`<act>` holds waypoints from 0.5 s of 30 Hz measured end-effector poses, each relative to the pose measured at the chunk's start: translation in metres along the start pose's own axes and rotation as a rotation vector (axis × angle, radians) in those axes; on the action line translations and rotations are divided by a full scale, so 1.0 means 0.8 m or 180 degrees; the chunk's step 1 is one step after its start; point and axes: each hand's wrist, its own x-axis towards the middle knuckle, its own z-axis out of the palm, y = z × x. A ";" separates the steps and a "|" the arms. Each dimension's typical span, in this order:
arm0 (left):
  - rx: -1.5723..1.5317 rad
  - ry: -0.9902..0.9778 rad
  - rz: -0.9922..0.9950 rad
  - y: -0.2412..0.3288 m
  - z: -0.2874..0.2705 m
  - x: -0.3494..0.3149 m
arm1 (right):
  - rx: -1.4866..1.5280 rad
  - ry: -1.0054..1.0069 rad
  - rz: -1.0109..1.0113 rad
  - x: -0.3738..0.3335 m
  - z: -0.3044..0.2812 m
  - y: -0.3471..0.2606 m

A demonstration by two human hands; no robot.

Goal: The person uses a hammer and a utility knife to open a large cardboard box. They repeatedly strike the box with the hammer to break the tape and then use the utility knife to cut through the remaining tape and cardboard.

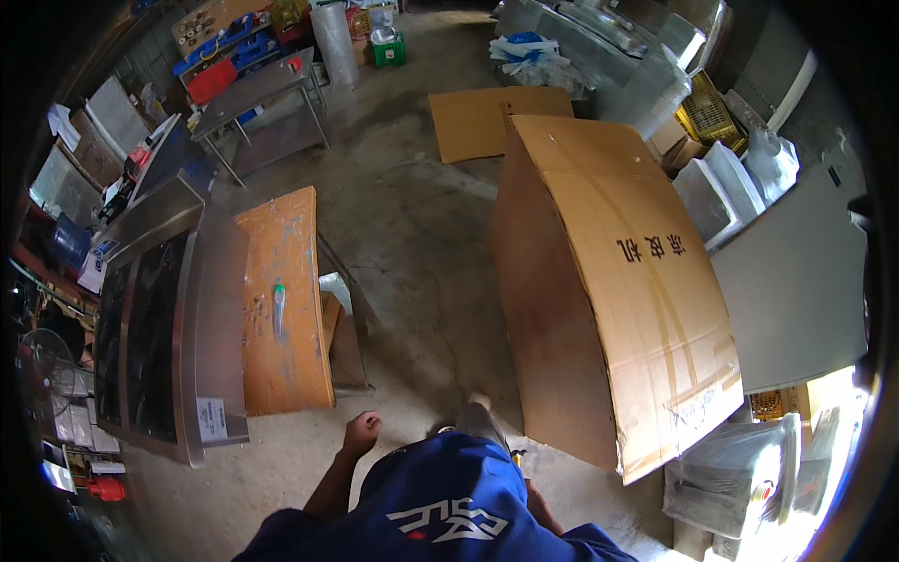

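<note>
My left hand hangs at my left side with its fingers curled in, and nothing shows in it. It is nearest to an orange-brown wooden tabletop, not touching it. A knife-like tool with a green end lies on that top. On the other side, my right forearm hangs close to my body; the blue shirt mostly hides the hand. Just ahead of it a small yellow and black thing sticks out, too little of it showing to name. A large cardboard box stands to my right.
A stainless-steel cabinet with dark panels stands on the left. Farther off are a metal table and a flat cardboard sheet. Plastic-wrapped equipment sits at the near right. Concrete floor runs between the wooden top and the box.
</note>
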 end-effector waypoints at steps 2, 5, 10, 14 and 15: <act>-0.0100 -0.0024 -0.0038 0.002 0.012 0.036 | 0.0273 -0.0106 0.0011 0.026 -0.010 -0.054; 0.0003 -0.0296 -0.0041 0.006 0.022 0.103 | 0.0455 -0.0233 0.0063 0.075 -0.012 -0.133; 0.0135 -0.1118 -0.0594 0.022 0.018 0.263 | 0.0170 -0.0460 0.0272 0.201 0.000 -0.181; -0.0393 -0.0754 -0.0571 0.079 -0.041 0.427 | -0.1615 -0.0604 -0.0676 0.283 -0.019 -0.286; -0.0687 -0.0536 -0.0689 0.084 -0.066 0.465 | -0.3103 -0.0193 -0.1476 0.285 -0.017 -0.358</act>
